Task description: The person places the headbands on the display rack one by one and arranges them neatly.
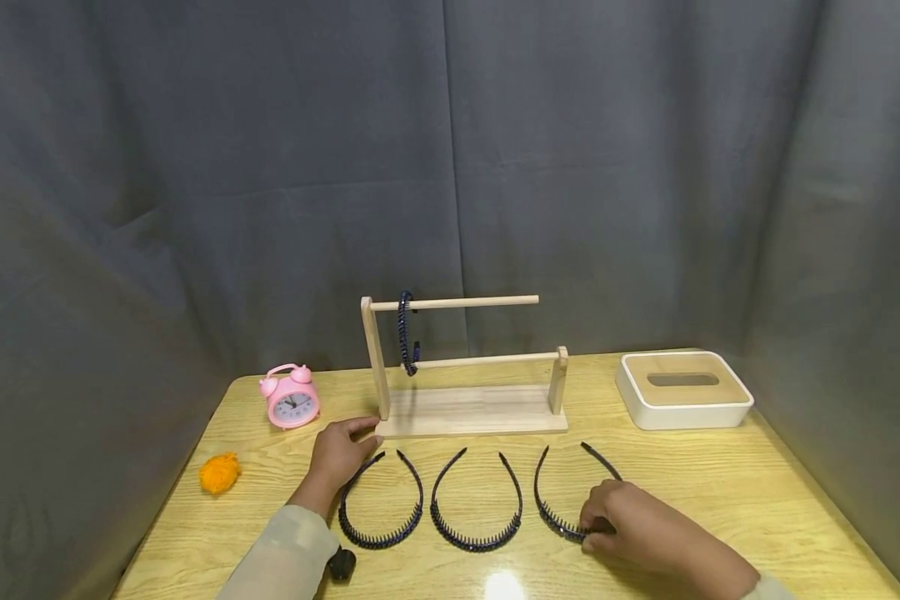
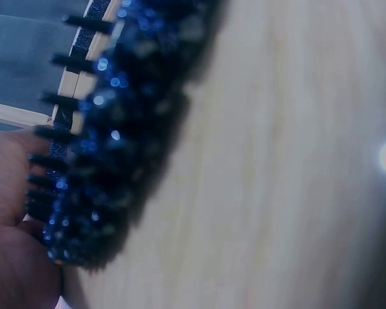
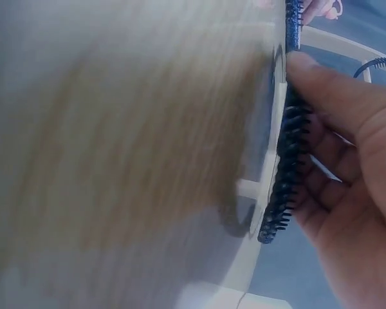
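Note:
My right hand pinches the toothed front band of the rightmost dark blue headband, with thumb and fingers on it in the right wrist view. At the left end of a wooden stand, my left hand holds the corner of the base between thumb and finger. Two more headbands, a left one and a middle one, lie on the table with their tips pointing away from me. Another headband hangs from the stand's upper rod, near its left end. Glittery beads cover the left headband up close.
A pink alarm clock stands left of the stand, with an orange fluffy ball nearer me. On the right sits a white tissue box with a wooden top. Grey curtains enclose the table behind and at both sides.

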A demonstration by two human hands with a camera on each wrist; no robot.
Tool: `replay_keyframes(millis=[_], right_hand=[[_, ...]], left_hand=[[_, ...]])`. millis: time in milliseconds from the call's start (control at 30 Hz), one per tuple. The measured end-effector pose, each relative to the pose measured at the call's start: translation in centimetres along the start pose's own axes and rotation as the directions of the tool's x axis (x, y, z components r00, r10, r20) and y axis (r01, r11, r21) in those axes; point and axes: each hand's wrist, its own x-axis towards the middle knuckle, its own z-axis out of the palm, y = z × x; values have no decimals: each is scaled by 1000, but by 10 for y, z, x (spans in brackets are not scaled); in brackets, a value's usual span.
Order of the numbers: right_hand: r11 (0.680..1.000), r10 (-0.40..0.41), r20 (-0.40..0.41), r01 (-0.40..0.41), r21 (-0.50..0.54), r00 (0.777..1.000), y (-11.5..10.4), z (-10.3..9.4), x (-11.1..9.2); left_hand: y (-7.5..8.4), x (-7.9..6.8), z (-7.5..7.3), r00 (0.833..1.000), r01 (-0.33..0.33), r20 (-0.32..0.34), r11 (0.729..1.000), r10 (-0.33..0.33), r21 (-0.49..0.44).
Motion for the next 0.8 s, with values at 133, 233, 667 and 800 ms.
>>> replay_keyframes(millis=[133, 233, 667, 800], right_hand=[[997, 43, -92, -36, 72, 995, -1, -2, 0], [984, 92, -180, -62, 167, 979, -1, -7, -1], [876, 393, -403, -204, 436, 827, 0, -69, 3], [840, 453, -448, -199, 505, 771, 0, -90, 13]], left_hand=[[0, 0, 0, 1000, 2, 1, 1000, -2, -5], [0, 1, 1, 1000, 2, -2, 1000, -2, -4], [1, 4, 1, 1000, 13, -5, 1000, -13, -5], [-1, 3, 1, 1000, 15, -6, 1000, -15, 3]])
